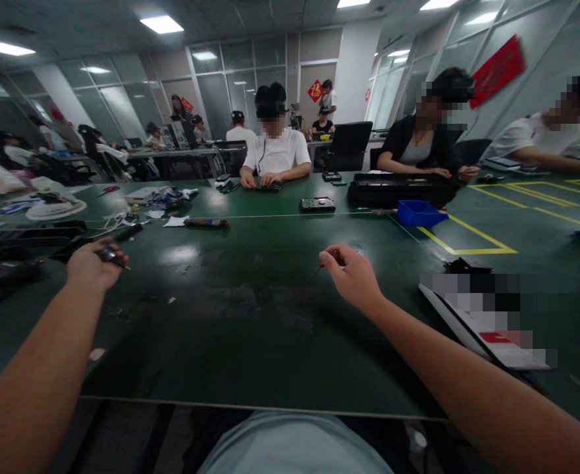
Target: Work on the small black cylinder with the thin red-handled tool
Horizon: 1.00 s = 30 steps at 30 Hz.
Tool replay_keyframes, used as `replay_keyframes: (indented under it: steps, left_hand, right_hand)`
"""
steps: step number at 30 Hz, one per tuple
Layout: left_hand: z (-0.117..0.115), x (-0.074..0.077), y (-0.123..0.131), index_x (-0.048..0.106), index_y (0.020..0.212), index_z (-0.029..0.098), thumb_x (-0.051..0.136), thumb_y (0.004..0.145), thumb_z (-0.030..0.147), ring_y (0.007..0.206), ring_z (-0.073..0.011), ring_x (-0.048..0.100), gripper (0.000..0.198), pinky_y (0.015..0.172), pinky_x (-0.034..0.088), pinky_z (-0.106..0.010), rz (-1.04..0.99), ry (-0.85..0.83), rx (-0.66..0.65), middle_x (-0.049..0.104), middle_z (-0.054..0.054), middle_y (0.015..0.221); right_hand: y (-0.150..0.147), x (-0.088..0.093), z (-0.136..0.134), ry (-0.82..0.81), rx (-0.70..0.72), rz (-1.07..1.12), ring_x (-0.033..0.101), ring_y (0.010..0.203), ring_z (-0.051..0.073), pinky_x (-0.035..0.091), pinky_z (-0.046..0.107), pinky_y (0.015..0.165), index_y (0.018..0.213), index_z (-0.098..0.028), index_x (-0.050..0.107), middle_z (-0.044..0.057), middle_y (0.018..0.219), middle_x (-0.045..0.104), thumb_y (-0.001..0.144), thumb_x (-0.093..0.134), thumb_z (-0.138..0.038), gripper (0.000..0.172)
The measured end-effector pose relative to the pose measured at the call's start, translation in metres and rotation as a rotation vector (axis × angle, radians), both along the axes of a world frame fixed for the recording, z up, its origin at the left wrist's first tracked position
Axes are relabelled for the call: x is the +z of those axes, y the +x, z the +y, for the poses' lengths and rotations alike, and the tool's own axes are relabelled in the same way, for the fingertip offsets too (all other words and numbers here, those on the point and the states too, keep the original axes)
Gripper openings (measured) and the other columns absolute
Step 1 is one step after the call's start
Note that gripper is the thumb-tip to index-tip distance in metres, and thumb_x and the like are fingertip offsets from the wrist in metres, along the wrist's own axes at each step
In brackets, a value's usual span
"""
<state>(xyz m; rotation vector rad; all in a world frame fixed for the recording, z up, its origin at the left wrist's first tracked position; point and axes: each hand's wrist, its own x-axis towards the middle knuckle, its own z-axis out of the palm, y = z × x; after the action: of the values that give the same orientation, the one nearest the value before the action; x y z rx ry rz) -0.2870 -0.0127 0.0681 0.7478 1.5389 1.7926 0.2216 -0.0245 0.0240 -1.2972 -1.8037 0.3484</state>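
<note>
My left hand (91, 268) is over the left part of the green table (250, 355), its fingers wrapped round a dark tool with a metallic body and a pointed tip (108, 254); its exact kind is unclear. To the right of centre, my right hand (355, 280) grips a small screwdriver (314, 271) between thumb and fingers. Its thin shaft points down and left toward the tabletop, and the fingers cover most of the reddish handle. The two hands are well apart.
Across the table sit a dark cylindrical tool (205, 223), a circuit-board device (317, 205), a long black casing (401, 191) and a blue tray (421, 214). A white-and-black flat item (487, 336) lies right. Cables and parts clutter the left. Several people work opposite.
</note>
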Motion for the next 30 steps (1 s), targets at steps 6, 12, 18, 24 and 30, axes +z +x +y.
replay_keyframes:
  steps: [6, 12, 18, 24, 30]
  left_hand:
    - [0.017, 0.013, 0.127, 0.055, 0.095, 0.012, 0.041, 0.074, 0.005, 0.059, -0.0138, 0.047, 0.026, 0.059, 0.042, -0.025, -0.119, 0.056, -0.361, 0.049, -0.002, 0.067]
    - [0.009, 0.004, 0.239, 0.06, 0.096, 0.013, 0.047, 0.075, 0.017, 0.063, -0.016, 0.052, 0.025, 0.062, 0.044, -0.03, 0.005, 0.126, -0.801, 0.054, -0.005, 0.072]
    - [-0.015, -0.024, 0.308, 0.053, 0.111, 0.022, 0.057, 0.078, 0.022, 0.08, -0.0209, 0.057, 0.033, 0.077, 0.046, -0.041, 0.489, 0.071, -0.975, 0.06, -0.007, 0.092]
    - [-0.01, -0.065, 0.315, 0.051, 0.114, 0.022, 0.057, 0.086, 0.02, 0.094, -0.0282, 0.06, 0.029, 0.084, 0.045, -0.047, 0.99, 0.157, -0.88, 0.061, -0.013, 0.101]
    - [0.006, -0.073, 0.296, 0.062, 0.109, 0.022, 0.063, 0.083, 0.015, 0.11, -0.0274, 0.058, 0.026, 0.101, 0.043, -0.047, 1.024, 0.243, -0.953, 0.063, -0.01, 0.115]
  right_hand:
    - [-0.002, 0.001, -0.002, -0.002, 0.019, 0.004, 0.063, 0.069, 0.02, 0.043, 0.033, 0.061, 0.09, -0.021, 0.065, 0.006, 0.079, 0.071, 0.094, 0.05, -0.043, 0.027]
    - [0.0, 0.002, -0.003, 0.012, 0.033, -0.002, 0.061, 0.066, 0.019, 0.043, 0.033, 0.062, 0.09, -0.021, 0.066, 0.005, 0.076, 0.07, 0.094, 0.05, -0.042, 0.027]
    - [0.0, 0.002, -0.004, 0.011, 0.016, -0.011, 0.059, 0.062, 0.018, 0.04, 0.031, 0.059, 0.088, -0.021, 0.066, 0.003, 0.07, 0.067, 0.094, 0.051, -0.042, 0.026]
    - [0.001, 0.001, -0.003, 0.008, 0.012, -0.009, 0.057, 0.057, 0.017, 0.038, 0.03, 0.057, 0.077, -0.022, 0.062, 0.001, 0.064, 0.066, 0.092, 0.053, -0.05, 0.033]
    - [0.001, 0.003, -0.006, -0.016, 0.035, 0.145, 0.059, 0.06, 0.017, 0.041, 0.031, 0.058, 0.081, -0.022, 0.061, 0.001, 0.066, 0.065, 0.094, 0.049, -0.044, 0.028]
